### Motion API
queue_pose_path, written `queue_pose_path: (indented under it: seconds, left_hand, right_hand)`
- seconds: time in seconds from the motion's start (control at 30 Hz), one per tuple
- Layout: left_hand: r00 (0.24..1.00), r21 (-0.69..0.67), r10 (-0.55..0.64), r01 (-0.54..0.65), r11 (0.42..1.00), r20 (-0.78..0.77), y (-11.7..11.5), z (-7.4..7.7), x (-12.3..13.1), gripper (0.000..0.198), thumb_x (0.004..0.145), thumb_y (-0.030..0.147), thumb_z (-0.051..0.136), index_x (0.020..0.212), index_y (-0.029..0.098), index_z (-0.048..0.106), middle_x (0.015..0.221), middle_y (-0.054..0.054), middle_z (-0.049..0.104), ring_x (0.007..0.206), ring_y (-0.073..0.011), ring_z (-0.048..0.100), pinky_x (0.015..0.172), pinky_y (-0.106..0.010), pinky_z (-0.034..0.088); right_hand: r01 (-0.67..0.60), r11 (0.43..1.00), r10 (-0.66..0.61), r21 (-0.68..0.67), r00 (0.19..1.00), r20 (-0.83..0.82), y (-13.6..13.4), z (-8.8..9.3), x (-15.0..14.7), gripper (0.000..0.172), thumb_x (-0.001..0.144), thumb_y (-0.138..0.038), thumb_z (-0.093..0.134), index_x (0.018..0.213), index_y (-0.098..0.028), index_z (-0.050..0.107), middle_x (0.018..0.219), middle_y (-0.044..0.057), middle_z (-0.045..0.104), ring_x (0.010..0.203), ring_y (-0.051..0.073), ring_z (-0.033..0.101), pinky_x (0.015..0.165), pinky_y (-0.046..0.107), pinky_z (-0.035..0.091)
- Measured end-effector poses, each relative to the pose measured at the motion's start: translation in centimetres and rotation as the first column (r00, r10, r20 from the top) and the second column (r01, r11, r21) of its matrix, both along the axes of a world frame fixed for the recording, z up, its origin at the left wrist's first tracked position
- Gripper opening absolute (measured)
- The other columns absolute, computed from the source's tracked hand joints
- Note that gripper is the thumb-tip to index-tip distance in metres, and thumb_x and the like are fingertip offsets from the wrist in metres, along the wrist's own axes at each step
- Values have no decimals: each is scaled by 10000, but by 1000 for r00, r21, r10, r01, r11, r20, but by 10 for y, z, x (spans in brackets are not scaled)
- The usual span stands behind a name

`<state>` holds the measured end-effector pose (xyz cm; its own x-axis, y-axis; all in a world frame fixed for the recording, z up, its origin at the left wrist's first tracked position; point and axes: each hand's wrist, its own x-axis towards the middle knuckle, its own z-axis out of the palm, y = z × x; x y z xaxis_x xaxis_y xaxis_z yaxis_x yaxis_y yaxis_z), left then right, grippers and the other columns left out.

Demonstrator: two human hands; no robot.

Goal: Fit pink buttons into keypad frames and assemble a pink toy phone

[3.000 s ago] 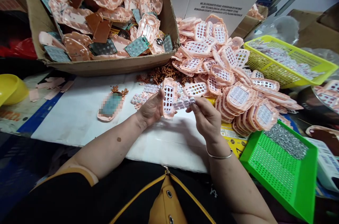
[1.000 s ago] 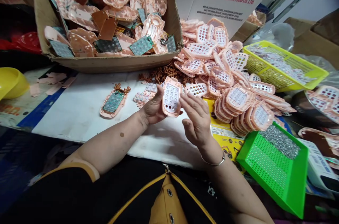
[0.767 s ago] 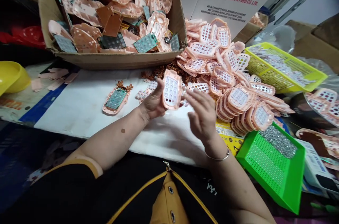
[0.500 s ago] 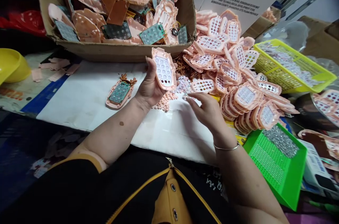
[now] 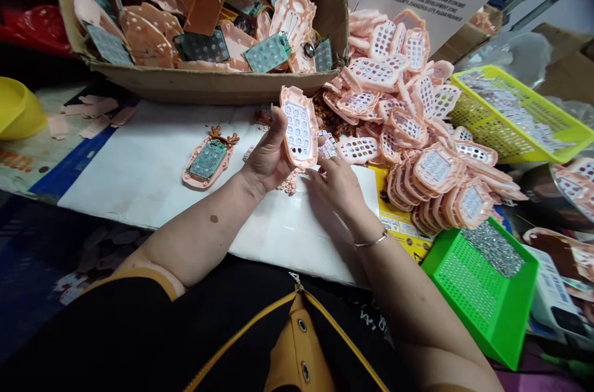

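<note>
My left hand [image 5: 266, 157] grips a pink plastic shell [image 5: 299, 128] with a grid of white keys, held upright above the white sheet [image 5: 153, 175]. My right hand [image 5: 336, 185] sits just below and right of the shell, its fingertips curled at the shell's lower edge next to small loose keypad pieces [image 5: 327, 144]. What the right fingers hold is hidden. A pink shell with a green circuit board and brown antlers [image 5: 208, 157] lies flat to the left of my left hand.
A cardboard box [image 5: 208, 86] of pink shells and circuit boards stands at the back. A heap of pink keypad shells [image 5: 417, 132] lies to the right. Behind it is a yellow basket [image 5: 520, 114], in front a green tray [image 5: 482, 293]. A yellow bowl [image 5: 16, 107] sits far left.
My right hand has let go of a strip of keys, dropped to the loose pieces on the sheet, then come back to the shell's lower edge. The left hand turned the shell face up.
</note>
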<state>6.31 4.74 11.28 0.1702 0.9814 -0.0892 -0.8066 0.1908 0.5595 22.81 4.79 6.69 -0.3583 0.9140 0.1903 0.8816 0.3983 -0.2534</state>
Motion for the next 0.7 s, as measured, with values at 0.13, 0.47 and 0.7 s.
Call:
queue_pose_path:
  seconds: [0.13,0.47,0.7]
  left_hand:
    - [999,6,17,-17,1000,-36,2,-3,0,641,910,682,436,1393,268,516,1230,-87,655,1293,-328,558,964,-452,530]
    - [998,6,11,-11,1000,-56,3,-8,3,593,929,652,432,1350,252,551,1159,-80,683,1183,-290,632,911,-410,550]
    - [996,12,4,-3,1000,-84,6,-11,2,623,950,662,351,1358,229,536,1153,-85,671,1139,-277,651,943,-437,541]
  right_hand:
    - [57,996,-49,-65,991,122,-4,6,-9,242,946,-322,517,921,-170,703,967,138,685,875,247,615,745,354,442]
    - [101,994,-88,-29,950,301,-53,18,10,256,961,-286,494,866,-187,710,886,119,699,712,215,645,546,315,354]
    - [-32,993,29,113,999,27,-48,7,43,308,987,-299,457,1108,-177,713,904,105,722,746,204,651,663,328,489]
